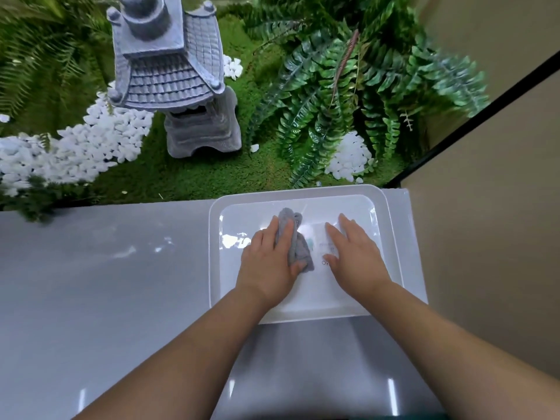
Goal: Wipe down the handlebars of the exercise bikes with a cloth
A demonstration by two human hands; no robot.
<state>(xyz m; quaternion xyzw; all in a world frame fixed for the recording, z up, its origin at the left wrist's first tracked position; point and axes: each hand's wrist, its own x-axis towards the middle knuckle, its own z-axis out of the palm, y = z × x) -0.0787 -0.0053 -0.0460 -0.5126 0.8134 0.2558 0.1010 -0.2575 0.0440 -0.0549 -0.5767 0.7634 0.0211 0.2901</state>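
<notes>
1. Two bare forearms reach forward from the bottom of the view over a glossy grey countertop (100, 283) into a white plastic tray (391, 213) set at the counter's far right end.
2. The left hand (269, 256) lies palm down in the tray with its fingers and thumb curled round a crumpled grey cloth (298, 250), which bunches up between the fingers and the thumb.
3. The right hand (354, 253) lies flat just beside it, fingers straight and slightly spread, pressing on a white packet (322, 237) with small print that lies on the tray floor.
4. The cloth touches the packet's left edge; the two hands stay apart.
5. Beyond the counter stands a grey stone pagoda lantern (178, 74) on green moss (194, 174), flanked by white pebbles (91, 144) and ferns (348, 95).
6. A beige wall (485, 237) runs along the right.
</notes>
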